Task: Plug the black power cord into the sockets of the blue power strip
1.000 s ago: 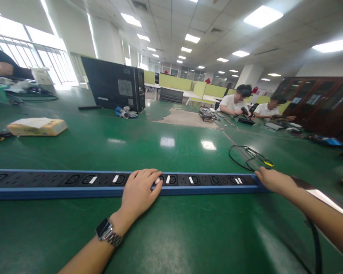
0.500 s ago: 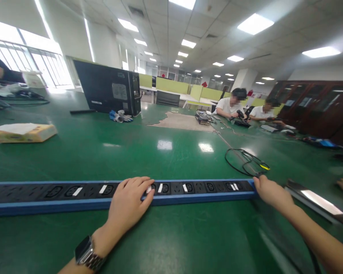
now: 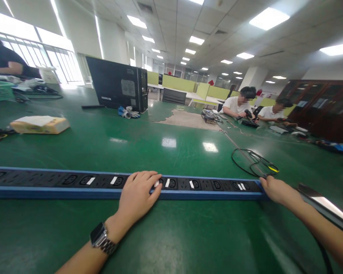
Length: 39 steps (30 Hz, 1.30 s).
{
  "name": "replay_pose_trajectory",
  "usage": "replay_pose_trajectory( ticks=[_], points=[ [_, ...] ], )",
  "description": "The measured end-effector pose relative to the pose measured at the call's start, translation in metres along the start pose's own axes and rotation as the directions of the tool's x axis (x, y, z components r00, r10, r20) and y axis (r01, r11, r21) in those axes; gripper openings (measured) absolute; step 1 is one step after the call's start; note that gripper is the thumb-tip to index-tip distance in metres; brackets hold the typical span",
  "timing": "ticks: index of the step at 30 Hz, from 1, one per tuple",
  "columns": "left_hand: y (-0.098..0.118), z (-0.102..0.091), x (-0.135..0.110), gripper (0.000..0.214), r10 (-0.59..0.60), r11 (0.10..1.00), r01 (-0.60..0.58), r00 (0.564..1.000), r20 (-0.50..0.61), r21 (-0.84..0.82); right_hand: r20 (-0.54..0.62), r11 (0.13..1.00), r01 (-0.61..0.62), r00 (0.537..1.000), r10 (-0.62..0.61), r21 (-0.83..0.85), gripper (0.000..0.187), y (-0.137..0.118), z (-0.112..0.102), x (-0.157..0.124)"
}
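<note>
A long blue power strip point(image 3: 60, 186) with black sockets and small white labels lies across the green table point(image 3: 171, 152) in front of me. My left hand point(image 3: 137, 196), a watch on its wrist, lies flat on top of the strip near its middle, fingers stretched out. My right hand point(image 3: 277, 189) grips the strip's right end, fingers curled around it. A thick black cable point(image 3: 321, 251) runs from that end down toward the lower right.
A coiled black wire point(image 3: 253, 160) lies just beyond the right hand. A shiny metal bar point(image 3: 326, 203) lies at the right. A yellow box point(image 3: 40, 125) sits far left, a computer tower point(image 3: 117, 87) behind. Two people sit at the back right, another person at the far left.
The view has shifted slightly; both hands stay on the strip in the same places. Nothing was picked up or let go.
</note>
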<state>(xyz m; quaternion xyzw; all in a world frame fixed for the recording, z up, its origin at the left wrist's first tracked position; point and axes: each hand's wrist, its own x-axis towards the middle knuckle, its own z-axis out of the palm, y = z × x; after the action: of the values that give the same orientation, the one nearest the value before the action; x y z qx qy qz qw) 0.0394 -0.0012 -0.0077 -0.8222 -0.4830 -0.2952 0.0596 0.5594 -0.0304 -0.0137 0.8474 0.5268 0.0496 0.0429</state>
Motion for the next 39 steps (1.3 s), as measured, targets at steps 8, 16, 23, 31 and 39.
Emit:
replay_pose_trajectory(
  ticks=[8, 16, 23, 31, 39],
  points=[
    [0.004, -0.002, 0.004, 0.027, -0.014, 1.000, 0.015, 0.999, -0.032, 0.011, -0.099, 0.991, -0.111, 0.988, 0.118, 0.071, 0.054, 0.007, -0.080, -0.004],
    [0.002, 0.000, 0.003, 0.042, 0.029, 0.999, -0.032, 0.996, 0.088, 0.042, -0.141, 0.946, -0.191, 0.962, 0.234, 0.261, 0.058, -0.003, -0.077, -0.013],
    [-0.004, 0.001, 0.006, 0.067, 0.070, 0.987, -0.093, 0.982, 0.175, 0.128, -0.164, 0.916, -0.203, 0.948, 0.273, 0.346, 0.049, 0.011, -0.068, -0.027],
    [-0.008, 0.005, 0.005, 0.065, 0.094, 0.990, -0.104, 0.989, 0.115, 0.091, -0.070, 0.959, -0.145, 0.984, 0.167, 0.245, 0.047, 0.015, -0.041, -0.023],
    [-0.006, 0.003, 0.005, 0.067, 0.093, 0.984, -0.111, 0.987, 0.131, 0.136, -0.018, 0.981, -0.055, 0.998, 0.060, 0.186, 0.046, -0.011, -0.039, -0.017]
  ],
)
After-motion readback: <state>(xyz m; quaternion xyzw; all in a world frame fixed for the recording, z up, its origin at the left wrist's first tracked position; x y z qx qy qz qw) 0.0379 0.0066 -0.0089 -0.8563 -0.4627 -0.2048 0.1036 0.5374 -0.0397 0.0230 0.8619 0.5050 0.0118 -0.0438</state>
